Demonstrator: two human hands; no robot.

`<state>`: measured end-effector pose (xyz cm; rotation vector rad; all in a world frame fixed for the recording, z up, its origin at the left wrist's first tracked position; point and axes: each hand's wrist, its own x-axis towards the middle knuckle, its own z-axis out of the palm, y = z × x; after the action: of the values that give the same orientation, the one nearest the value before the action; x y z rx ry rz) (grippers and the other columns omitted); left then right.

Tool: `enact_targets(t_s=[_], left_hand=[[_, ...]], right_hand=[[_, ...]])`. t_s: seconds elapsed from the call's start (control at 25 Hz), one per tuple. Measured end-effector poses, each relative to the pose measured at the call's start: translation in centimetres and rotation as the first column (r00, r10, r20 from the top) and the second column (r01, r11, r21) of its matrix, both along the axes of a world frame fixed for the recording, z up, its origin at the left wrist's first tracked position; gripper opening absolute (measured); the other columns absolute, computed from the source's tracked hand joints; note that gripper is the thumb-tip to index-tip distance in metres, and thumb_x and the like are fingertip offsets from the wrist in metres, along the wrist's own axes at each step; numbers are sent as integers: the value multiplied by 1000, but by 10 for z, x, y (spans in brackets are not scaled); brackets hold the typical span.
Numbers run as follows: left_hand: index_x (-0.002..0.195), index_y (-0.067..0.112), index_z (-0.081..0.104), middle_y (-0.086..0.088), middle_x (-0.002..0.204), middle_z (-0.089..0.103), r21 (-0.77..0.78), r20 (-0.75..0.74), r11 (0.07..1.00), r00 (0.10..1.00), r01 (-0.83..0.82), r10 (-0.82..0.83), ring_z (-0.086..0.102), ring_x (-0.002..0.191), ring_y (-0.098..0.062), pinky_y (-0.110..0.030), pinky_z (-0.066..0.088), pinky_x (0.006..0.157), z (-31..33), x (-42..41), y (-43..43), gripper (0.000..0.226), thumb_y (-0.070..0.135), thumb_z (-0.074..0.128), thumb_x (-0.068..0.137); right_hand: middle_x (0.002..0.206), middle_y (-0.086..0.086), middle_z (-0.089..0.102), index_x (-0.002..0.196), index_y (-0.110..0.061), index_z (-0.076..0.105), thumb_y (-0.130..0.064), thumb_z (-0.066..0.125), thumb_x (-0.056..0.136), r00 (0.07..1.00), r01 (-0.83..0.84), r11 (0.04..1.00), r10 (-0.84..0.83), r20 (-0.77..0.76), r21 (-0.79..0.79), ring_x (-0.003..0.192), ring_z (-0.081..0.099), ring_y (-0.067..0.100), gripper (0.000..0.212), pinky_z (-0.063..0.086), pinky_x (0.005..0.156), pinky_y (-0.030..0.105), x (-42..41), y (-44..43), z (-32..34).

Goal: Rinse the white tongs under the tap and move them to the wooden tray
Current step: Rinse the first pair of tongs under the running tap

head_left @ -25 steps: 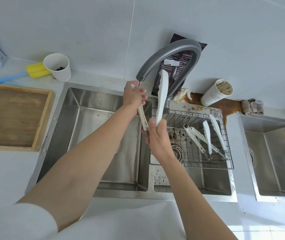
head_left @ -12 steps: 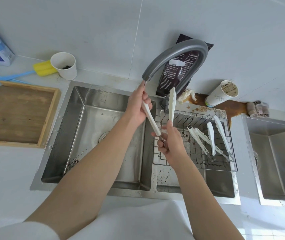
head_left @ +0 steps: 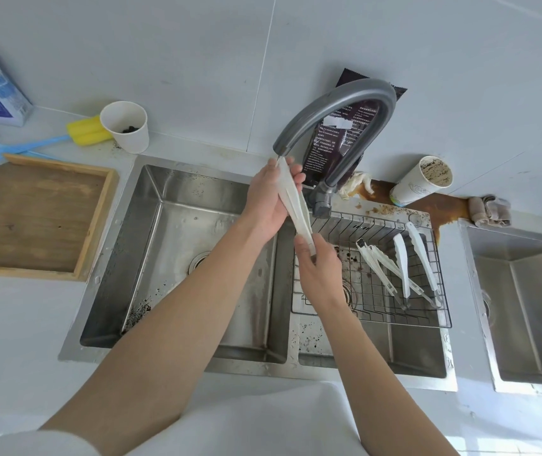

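A pair of white tongs (head_left: pixel 294 200) is held slanted over the divide of the double sink, its tip right under the spout of the grey curved tap (head_left: pixel 335 106). The two arms of the tongs lie pressed together. My left hand (head_left: pixel 268 199) wraps its fingers round the upper part near the tip. My right hand (head_left: pixel 317 268) grips the lower, hinge end. The wooden tray (head_left: pixel 37 215) sits on the counter at the left with nothing in it. I cannot make out a water stream.
A wire rack (head_left: pixel 370 278) over the right basin holds more white tongs (head_left: pixel 401 264). The left basin (head_left: pixel 177 251) has dark specks. Two paper cups (head_left: pixel 126 126) (head_left: pixel 422 181), a yellow sponge brush (head_left: pixel 87 130), a dark packet and a blue box stand along the wall. Another sink (head_left: pixel 526 304) lies far right.
The tongs' arms, spread apart before, are now closed together. My left hand has shifted from one arm to wrap round both near the tip, which moved up under the spout.
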<state>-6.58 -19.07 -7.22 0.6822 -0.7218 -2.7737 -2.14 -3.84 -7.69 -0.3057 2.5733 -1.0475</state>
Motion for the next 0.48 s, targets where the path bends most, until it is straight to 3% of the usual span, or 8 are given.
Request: enact_targets(t_s=[0.12,0.16,0.2,0.28,0.36,0.4,0.48], left_hand=[[113,6,59,-10,96,73,100,15,995,1000,-9,7,70,88,-20,-32,52,82,0,2,-2,41,37,33,105],[111,8,60,-11,97,74,84,47,996,999,-25,21,71,90,-20,-33,53,82,0,3,-2,38,35,35,105],[109,9,61,-10,96,74,20,95,998,994,-57,55,70,90,-20,-32,54,80,-2,4,-1,31,31,40,104],[106,11,62,-7,96,71,-265,216,954,956,-138,198,67,89,-17,-29,54,77,-10,9,1,15,18,51,99],[111,11,58,-7,107,64,-589,285,797,888,-134,360,61,95,-16,-28,51,82,-19,18,4,19,9,56,92],[117,11,54,-7,114,58,-673,316,735,866,-84,388,57,99,-16,-28,49,85,-24,23,7,26,10,58,91],[131,12,41,-6,122,47,-694,412,716,858,76,308,51,106,-15,-29,45,92,-32,27,12,44,20,61,92]], right_hand=[[76,-2,48,91,-10,54,-46,38,103,980,57,980,-18,200,-189,71,51,12,41,44,61,41,0,-3,2],[76,-5,48,93,-10,54,-46,38,103,965,81,970,-19,260,-229,70,55,6,41,48,64,38,1,-4,3],[77,-7,49,92,-13,54,-46,38,104,953,105,960,-23,301,-259,67,57,-2,39,50,67,34,2,-4,2],[82,-5,50,95,-17,55,-46,38,103,931,168,937,-50,361,-305,62,57,-9,34,52,69,30,4,-4,2],[87,0,53,99,-16,56,-45,38,104,902,252,900,-86,423,-355,63,60,-5,35,53,69,30,4,-4,1],[91,2,54,100,-15,56,-45,38,104,885,292,880,-102,454,-374,66,62,-3,36,53,68,30,3,-5,2],[102,6,55,111,-9,57,-45,37,103,851,360,845,-124,510,-395,69,65,1,42,53,64,29,3,-10,3]])
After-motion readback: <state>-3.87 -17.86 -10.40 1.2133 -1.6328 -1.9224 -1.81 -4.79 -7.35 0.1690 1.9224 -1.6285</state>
